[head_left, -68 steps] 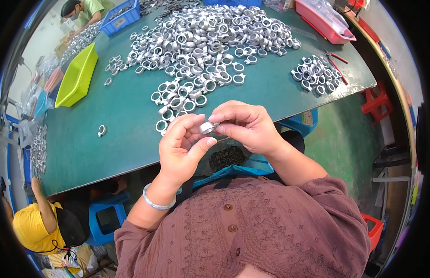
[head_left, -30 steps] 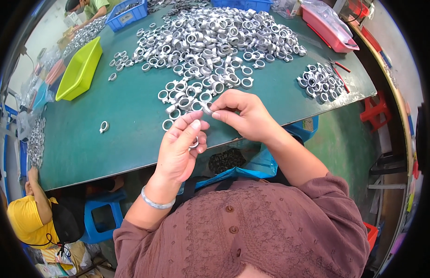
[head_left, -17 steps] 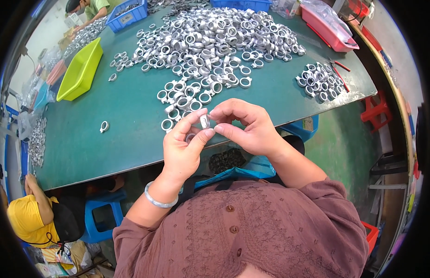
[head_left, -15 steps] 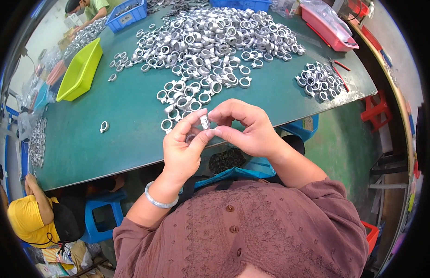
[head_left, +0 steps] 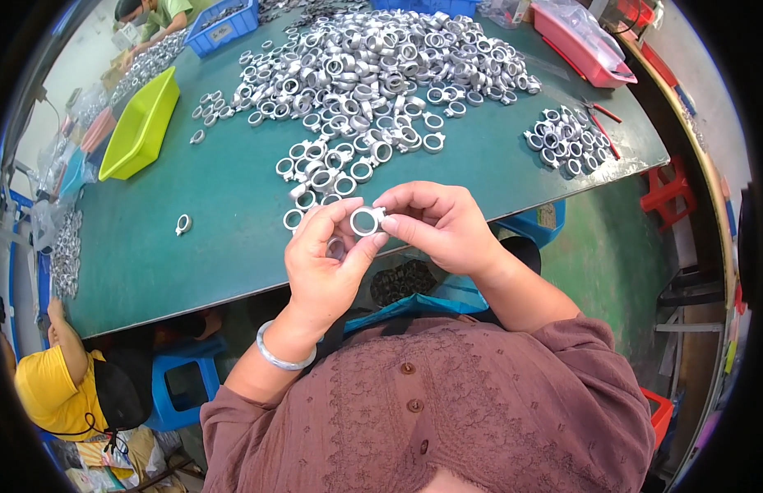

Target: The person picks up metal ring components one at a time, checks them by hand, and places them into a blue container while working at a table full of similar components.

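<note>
Silver metal ring w/ a small lug (head_left: 365, 222) sits pinched between both hands above the near edge of the dark green table (head_left: 233, 214), opening now turned up toward the camera; half a sec ago it showed more edge-on, so it's been rotated for a look at the bore. Going left to right: lime-green plastic tray (head_left: 141, 125) at far left, a lone ring (head_left: 182, 223) by itself on the table, then left hand (head_left: 324, 263) curled, thumb and forefinger closed on the ring's left side, a second ring seemingly tucked in the palm. Right hand (head_left: 443, 226) closed on the lug side w/ fingertips. Big heap of same silver rings (head_left: 381, 74) behind, smaller separate pile (head_left: 562, 141) right, pinkish-red tray (head_left: 583, 45) far right.
</note>
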The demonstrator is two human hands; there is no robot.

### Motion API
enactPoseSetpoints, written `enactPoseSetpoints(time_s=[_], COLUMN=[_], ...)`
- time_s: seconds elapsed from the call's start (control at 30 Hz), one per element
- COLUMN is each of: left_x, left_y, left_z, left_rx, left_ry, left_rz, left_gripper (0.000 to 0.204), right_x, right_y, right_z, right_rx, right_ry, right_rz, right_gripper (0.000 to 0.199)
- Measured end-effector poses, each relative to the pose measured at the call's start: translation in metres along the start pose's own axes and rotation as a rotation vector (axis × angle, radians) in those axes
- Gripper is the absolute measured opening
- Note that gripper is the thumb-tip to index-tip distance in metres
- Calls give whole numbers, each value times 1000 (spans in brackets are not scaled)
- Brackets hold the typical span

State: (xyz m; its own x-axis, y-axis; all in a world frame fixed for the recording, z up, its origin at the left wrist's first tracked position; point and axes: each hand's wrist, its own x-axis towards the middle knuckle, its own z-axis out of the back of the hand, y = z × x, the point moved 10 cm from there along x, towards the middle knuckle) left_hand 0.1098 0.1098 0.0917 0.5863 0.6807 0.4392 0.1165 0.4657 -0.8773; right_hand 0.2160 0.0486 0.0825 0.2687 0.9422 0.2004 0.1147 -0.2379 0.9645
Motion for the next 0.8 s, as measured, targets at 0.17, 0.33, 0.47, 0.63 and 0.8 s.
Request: enactPoseSetpoints(time_s=[0.17, 0.33, 0.47, 0.63, 0.8], left_x=[-2, -4, -13, -11, -9], left_y=[5, 9, 24, 14, 4], left_z=[-5, -9, -20, -16, -12], left_rx=[-127, -354, -606, -416, -348], left_ry=[58, 108, 227, 194, 155], left_rz=[97, 185, 397, 272, 119], left_gripper=[36, 34, 32, 35, 46], right_x=[0, -2, -5, -7, -6], right_y=[-8, -1, 19, 19, 15], right_z=[1, 3, -5, -1, 0], right_rx=[112, 112, -226, -179, -29], right_ry=[10, -11, 91, 72, 45], right_rz=[-121, -16, 247, 248, 183], right_gripper=[17, 16, 18, 24, 35])
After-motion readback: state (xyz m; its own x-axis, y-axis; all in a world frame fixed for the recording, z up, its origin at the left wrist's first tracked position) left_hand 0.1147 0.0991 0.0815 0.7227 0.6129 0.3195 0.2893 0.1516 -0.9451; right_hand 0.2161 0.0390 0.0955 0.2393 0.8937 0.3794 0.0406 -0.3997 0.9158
